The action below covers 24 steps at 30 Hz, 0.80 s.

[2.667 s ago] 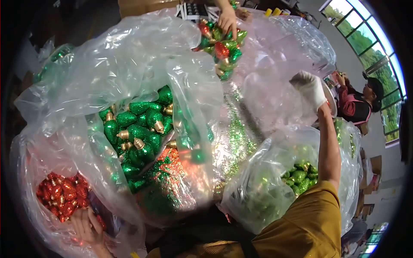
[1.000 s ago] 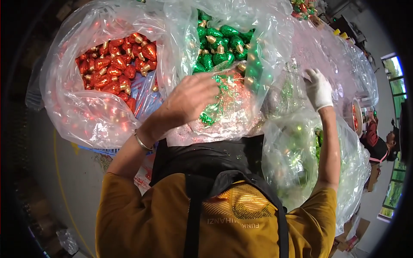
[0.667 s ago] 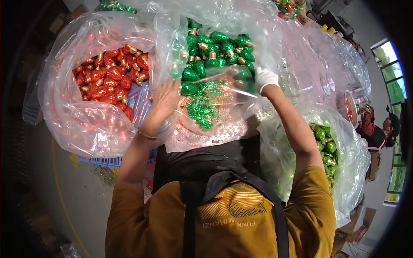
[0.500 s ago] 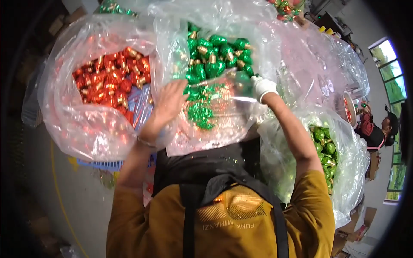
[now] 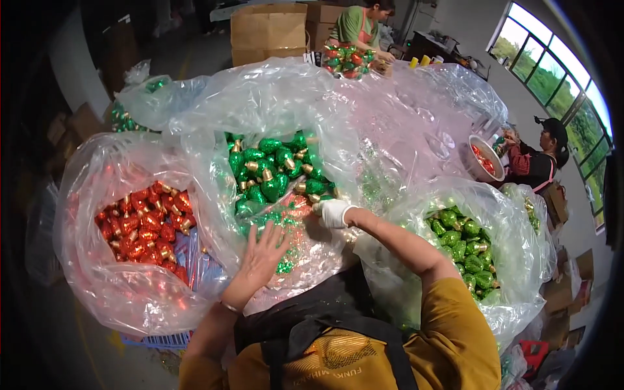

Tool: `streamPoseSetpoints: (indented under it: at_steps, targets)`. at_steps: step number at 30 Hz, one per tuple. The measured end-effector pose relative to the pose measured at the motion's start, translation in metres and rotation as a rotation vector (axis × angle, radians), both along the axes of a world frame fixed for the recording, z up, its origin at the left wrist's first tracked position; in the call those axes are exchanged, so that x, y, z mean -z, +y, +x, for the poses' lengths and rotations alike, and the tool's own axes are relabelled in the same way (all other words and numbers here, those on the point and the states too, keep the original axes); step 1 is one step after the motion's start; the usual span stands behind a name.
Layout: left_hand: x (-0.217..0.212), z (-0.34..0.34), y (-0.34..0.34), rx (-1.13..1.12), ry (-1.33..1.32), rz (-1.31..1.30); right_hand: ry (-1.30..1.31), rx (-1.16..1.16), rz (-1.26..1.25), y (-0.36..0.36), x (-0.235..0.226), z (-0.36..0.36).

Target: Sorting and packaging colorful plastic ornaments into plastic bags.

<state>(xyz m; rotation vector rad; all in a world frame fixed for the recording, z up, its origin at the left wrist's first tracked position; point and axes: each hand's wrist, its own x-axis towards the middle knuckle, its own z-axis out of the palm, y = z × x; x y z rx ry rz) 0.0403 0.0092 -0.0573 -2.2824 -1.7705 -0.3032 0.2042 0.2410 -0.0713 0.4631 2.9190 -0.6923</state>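
Observation:
My bare left hand [image 5: 265,252] lies with its fingers spread on the clear plastic at the near side of the green pile, where green glitter shows. My right hand [image 5: 335,213], in a white glove, is closed at the near right edge of that pile. Its fingertips are on a glittery green bulb ornament [image 5: 317,188] with a gold cap; the glove partly hides the grip. More green bulb ornaments [image 5: 273,187] with gold caps fill the plastic-lined opening just beyond both hands.
Red bulb ornaments [image 5: 149,224] sit in a plastic-lined container at left; light green ones [image 5: 465,247] fill another at right. Past the plastic, a person in green [image 5: 354,27] stands near a cardboard box [image 5: 268,32]. Another person [image 5: 543,153] works beside a white bowl [image 5: 486,159].
The view has tilted up, showing more of the room. My right hand has come nearer my left along the pile's near edge. My left hand remains spread on the plastic.

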Motion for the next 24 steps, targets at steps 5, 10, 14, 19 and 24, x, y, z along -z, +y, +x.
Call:
streamPoseSetpoints:
  at_steps: [5,10,14,19,24]
  targets:
    - [0.0,-0.01,-0.016,-0.248,-0.457,0.186,-0.119,0.046,0.075,-0.016,-0.021,0.0]
    - [0.002,-0.017,-0.017,-0.363,-0.967,0.349,-0.293,-0.386,-0.233,-0.041,-0.016,0.004]
    - [0.014,-0.006,0.005,-0.339,-1.113,0.279,-0.397,-0.306,-0.493,-0.091,0.029,0.044]
    - [0.016,-0.013,-0.006,-0.236,-0.794,0.35,-0.596,-0.566,-0.242,-0.133,0.062,0.009]
    - [-0.011,-0.002,-0.04,-0.089,-0.51,0.382,-0.302,-0.696,-0.355,-0.114,0.154,0.042]
